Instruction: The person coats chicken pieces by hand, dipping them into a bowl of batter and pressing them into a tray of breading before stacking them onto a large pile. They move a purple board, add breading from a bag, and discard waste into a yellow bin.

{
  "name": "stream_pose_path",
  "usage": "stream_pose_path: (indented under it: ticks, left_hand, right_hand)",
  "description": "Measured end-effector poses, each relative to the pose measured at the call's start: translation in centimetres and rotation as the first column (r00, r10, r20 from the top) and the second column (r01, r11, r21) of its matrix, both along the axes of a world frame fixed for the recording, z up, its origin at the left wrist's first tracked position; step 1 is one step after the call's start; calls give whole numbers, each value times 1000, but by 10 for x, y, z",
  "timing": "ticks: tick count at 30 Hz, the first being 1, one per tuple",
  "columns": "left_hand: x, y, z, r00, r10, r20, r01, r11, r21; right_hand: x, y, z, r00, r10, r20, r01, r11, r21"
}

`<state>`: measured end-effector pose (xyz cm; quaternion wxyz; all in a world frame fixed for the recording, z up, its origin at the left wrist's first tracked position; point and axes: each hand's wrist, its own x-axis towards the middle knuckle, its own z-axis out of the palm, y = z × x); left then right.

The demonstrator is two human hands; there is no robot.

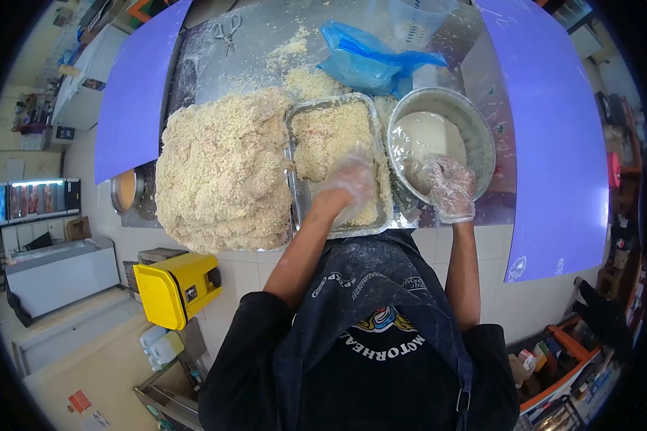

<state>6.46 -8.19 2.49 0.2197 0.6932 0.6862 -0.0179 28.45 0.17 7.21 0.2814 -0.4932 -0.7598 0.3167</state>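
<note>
My left hand, in a clear plastic glove, is over the metal tray of pale breadcrumbs. Motion smears its fingers, so their shape is hidden. My right hand, gloved too, reaches over the near rim of a round metal bowl that holds white batter. Its fingers curl down at the batter's surface; whatever they hold, if anything, cannot be made out. Left of the tray rises a large heap of crumb-coated pieces.
Behind the bowl lie a blue plastic bag and a clear measuring jug. Scissors rest at the far left of the metal table. Purple panels flank the table, and a yellow bin stands on the floor.
</note>
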Motion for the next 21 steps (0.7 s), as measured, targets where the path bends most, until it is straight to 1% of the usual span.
stream_pose_path:
  ticks: [1,2,5,7,8,9,12,13,15,17,18,19,20,21]
  left_hand:
    - [-1,-3,50,999,9,48,0,984,-180]
    - [0,-9,76,995,25,96,12,932,-361]
    - [8,-26,59,998,3,-59,-17,972,-233]
    - [28,-42,9,990,101,-95,-110,989,-99]
    - [35,-44,-6,981,155,-116,-159,987,-25]
    - [38,-37,13,974,217,69,-201,962,-185]
    - [31,-42,19,890,375,257,-306,912,-273]
    - [26,-35,20,829,467,307,-360,866,-347]
    - [10,-30,30,850,477,223,-451,878,-162]
    - [-9,-14,53,894,447,39,-448,891,68]
    - [-16,-3,62,903,416,-108,-391,900,193]
    - [-20,4,55,908,391,-152,-316,875,368]
    - [-22,8,42,906,375,-198,-225,820,526]
    - [-22,10,42,897,368,-247,-120,739,663]
  right_hand:
    - [1,1,2,999,25,26,-26,998,52]
    - [4,-1,5,997,48,60,-54,994,95]
    - [-1,-5,19,998,32,-55,-34,999,-34]
    - [1,-5,19,997,19,-77,-22,999,-41]
    - [-1,-5,18,995,16,-96,-20,999,-41]
    - [-1,-4,16,995,27,-101,-31,999,-34]
    - [-1,-2,8,999,-14,-34,12,999,-48]
    - [0,0,5,998,-33,-51,28,995,-96]
    - [0,-1,7,998,-34,-44,29,993,-118]
    - [0,-3,7,998,-35,-48,29,992,-125]
    - [0,-2,6,998,-32,-54,26,992,-120]
    - [1,-2,5,998,-29,-62,22,993,-112]
    - [1,-3,6,999,-30,-45,25,994,-102]
    - [1,-3,10,999,-30,-29,27,995,-91]
